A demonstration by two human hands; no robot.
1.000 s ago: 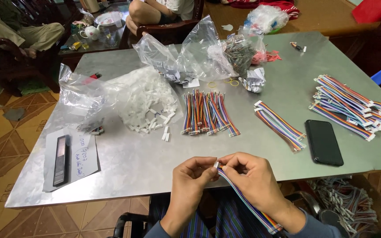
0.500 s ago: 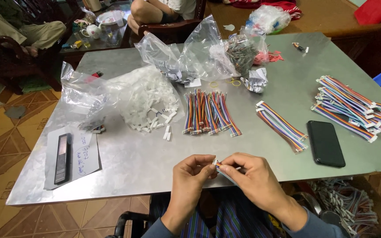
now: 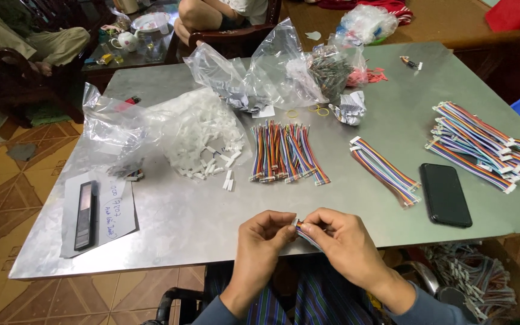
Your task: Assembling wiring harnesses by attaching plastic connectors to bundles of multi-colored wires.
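My left hand (image 3: 264, 233) and my right hand (image 3: 335, 238) meet at the near edge of the grey metal table (image 3: 200, 210). Between their fingertips they pinch the end of a multicoloured ribbon cable (image 3: 306, 233), which runs down under my right palm. Straight ahead lies a row of loose coloured cables (image 3: 285, 152). Left of that, a heap of small white plastic connectors (image 3: 203, 135) spills from a clear bag. More finished cables sit to the right in a small bundle (image 3: 386, 170) and a bigger pile (image 3: 482, 147).
A black phone (image 3: 445, 194) lies at the right, a paper sheet with a dark slim device (image 3: 86, 213) at the left. Crumpled clear bags (image 3: 254, 75) fill the far middle. People sit on chairs beyond the table. A basket of cables (image 3: 470, 277) stands below right.
Both hands stay at the table edge; the fingers have shifted slightly on the cable end, and less of the cable shows below my right hand.
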